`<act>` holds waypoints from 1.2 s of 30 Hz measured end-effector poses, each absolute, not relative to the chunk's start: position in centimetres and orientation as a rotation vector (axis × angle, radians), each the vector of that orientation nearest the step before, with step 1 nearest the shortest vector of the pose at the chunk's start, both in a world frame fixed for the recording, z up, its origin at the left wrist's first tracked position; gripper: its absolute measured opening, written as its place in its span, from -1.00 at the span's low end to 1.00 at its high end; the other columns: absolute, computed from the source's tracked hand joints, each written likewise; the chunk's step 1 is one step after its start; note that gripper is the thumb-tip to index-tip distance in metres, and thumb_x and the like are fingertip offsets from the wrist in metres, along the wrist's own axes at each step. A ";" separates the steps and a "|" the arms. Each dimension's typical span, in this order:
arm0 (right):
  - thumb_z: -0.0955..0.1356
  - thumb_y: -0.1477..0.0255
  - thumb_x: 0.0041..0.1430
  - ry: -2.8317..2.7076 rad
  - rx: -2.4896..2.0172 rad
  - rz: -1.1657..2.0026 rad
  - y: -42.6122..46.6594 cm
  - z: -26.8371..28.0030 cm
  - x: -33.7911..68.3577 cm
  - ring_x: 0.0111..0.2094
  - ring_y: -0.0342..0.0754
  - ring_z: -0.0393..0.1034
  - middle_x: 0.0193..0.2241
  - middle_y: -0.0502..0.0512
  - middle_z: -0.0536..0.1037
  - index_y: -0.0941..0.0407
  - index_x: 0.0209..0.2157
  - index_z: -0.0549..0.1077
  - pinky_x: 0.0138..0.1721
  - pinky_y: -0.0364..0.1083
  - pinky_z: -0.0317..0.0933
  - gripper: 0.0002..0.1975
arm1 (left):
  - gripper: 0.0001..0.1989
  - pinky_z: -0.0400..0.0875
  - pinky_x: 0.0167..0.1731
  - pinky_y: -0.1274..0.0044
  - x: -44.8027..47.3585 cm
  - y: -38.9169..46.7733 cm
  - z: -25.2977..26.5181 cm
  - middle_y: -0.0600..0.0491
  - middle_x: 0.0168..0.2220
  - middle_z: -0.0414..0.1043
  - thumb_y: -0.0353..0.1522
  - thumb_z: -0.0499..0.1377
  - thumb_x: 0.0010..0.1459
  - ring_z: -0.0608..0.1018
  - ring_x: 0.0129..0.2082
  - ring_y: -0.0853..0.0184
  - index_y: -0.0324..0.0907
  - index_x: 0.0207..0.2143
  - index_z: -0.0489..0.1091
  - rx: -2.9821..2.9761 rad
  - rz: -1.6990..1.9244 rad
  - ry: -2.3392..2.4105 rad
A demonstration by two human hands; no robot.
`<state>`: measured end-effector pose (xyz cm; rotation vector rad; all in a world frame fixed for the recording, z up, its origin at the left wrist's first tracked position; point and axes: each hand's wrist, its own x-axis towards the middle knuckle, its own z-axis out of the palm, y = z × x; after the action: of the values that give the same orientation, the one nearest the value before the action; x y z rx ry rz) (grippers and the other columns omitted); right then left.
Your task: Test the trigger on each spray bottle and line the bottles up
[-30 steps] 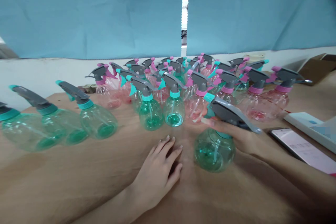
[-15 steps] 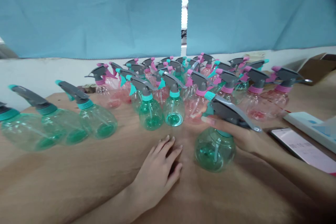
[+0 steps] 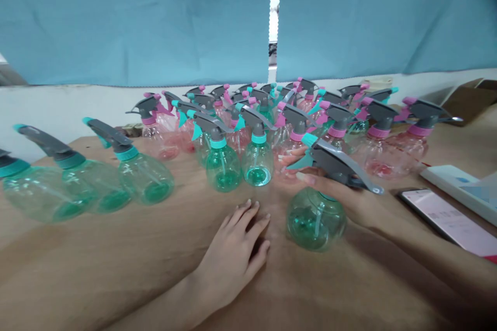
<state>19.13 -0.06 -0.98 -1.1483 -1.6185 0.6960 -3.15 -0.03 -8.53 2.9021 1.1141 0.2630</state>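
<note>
My right hand (image 3: pixel 345 194) is wrapped around the neck of a green spray bottle (image 3: pixel 316 222) with a grey head and turquoise trigger. Its thumb lies across the front of the neck; its other fingertips show behind the trigger. Little room, if any, shows between the bottle's base and the table. My left hand (image 3: pixel 235 248) lies flat on the wooden table (image 3: pixel 155 258), fingers spread and holding nothing. Just beyond its fingertips stand two green spray bottles, one at the left (image 3: pixel 223 168) and one at the right (image 3: pixel 258 163).
Several green spray bottles (image 3: pixel 145 178) stand in a row at the left. Behind, pink and green spray bottles (image 3: pixel 407 150) crowd together. A phone (image 3: pixel 446 217) and a white box (image 3: pixel 462 186) lie at the right. A cardboard box (image 3: pixel 471 103) is farther back, before a blue curtain (image 3: pixel 135 20).
The bottle in my right hand has shifted slightly left. Fingertips of that hand now show behind the trigger, where they were hidden before. My left hand has stayed in place.
</note>
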 end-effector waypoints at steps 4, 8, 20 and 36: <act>0.37 0.36 0.13 -1.612 -1.067 0.767 0.2 -1.7 19.4 -0.17 0.03 0.49 -0.41 -0.02 0.60 -0.03 -0.19 0.51 -0.07 0.03 0.31 -0.81 | -0.62 0.23 0.10 0.19 -3.2 0.0 -8.7 -0.14 0.20 0.20 -0.35 0.06 0.27 0.22 0.21 0.07 -0.22 0.12 0.28 2.897 0.286 1.109; 0.36 0.40 0.14 -1.621 -1.045 0.789 0.3 -1.9 19.6 -0.09 0.01 0.45 -0.38 -0.02 0.60 -0.05 -0.12 0.49 -0.07 0.00 0.31 -0.76 | -0.63 0.22 0.11 0.20 -3.2 0.0 -8.7 -0.14 0.20 0.20 -0.35 0.05 0.28 0.22 0.22 0.08 -0.22 0.12 0.28 2.898 0.313 1.100; 0.38 0.33 0.12 -1.605 -1.097 0.745 0.2 -1.9 19.5 -0.19 0.05 0.49 -0.31 0.00 0.61 -0.07 -0.14 0.50 -0.11 0.06 0.34 -0.77 | -0.62 0.21 0.11 0.17 -3.2 -0.2 -8.5 -0.15 0.21 0.19 -0.36 0.07 0.27 0.21 0.22 0.07 -0.23 0.13 0.29 2.894 0.255 1.112; 0.38 0.31 0.12 -1.585 -1.046 0.813 0.3 -1.9 19.5 -0.16 0.01 0.45 -0.35 0.00 0.59 -0.03 -0.22 0.52 -0.08 0.02 0.30 -0.83 | -0.63 0.24 0.09 0.18 -3.3 0.0 -8.5 -0.13 0.20 0.21 -0.35 0.04 0.28 0.23 0.21 0.07 -0.20 0.12 0.28 2.878 0.309 1.102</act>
<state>19.49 0.27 -1.93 -1.0463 -1.5851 0.8127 -3.26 -0.04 -8.48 2.8783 1.1016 0.3093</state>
